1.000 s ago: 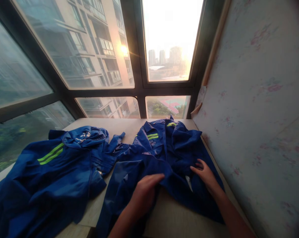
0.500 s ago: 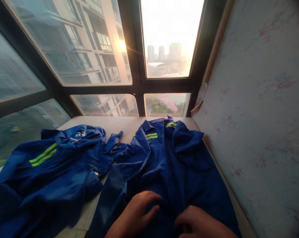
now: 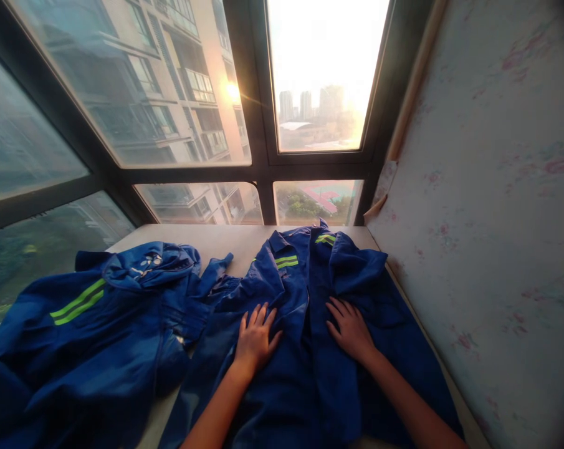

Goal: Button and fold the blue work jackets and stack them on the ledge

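A blue work jacket (image 3: 291, 362) with yellow-green stripes lies spread out, its collar toward the window and its front edges running down the middle. My left hand (image 3: 256, 340) rests flat on the jacket's left front panel, fingers apart. On the other panel lies my right hand (image 3: 349, 327), palm down with its fingers spread. Neither hand grips the cloth. To the left sits a second blue garment (image 3: 108, 349), rumpled, with a similar double stripe and a pale printed pattern near its top.
Both garments lie on a pale window ledge (image 3: 244, 237). A dark window frame (image 3: 258, 171) borders it at the back and left. Along the right side runs a wall (image 3: 478, 206) with flowered paper, peeling near the window corner.
Both hands have moved forward, up the jacket, from near its lower part. Their curled fingers have straightened and now lie flat on the cloth.
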Demonstrator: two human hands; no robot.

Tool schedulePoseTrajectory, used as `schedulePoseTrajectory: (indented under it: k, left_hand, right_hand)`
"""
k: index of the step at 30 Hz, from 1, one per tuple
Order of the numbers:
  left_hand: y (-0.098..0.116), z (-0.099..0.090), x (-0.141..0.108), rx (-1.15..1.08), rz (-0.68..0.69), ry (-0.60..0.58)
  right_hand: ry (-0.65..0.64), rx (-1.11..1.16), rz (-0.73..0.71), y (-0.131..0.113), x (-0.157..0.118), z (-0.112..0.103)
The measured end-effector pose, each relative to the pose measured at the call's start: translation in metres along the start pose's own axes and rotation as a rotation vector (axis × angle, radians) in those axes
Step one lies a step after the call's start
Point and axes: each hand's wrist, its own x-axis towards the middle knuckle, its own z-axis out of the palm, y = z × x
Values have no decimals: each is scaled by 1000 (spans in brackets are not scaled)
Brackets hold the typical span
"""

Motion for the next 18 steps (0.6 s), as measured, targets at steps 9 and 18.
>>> schedulePoseTrajectory:
  k: [9,18]
  left_hand:
    - [-19,10,42,-20,-9,33]
    - [-24,-22,34,-238,8,-41]
  right_hand:
    - [36,-48,-15,16,36,8]
    - [4,-20,-69,46,19,4]
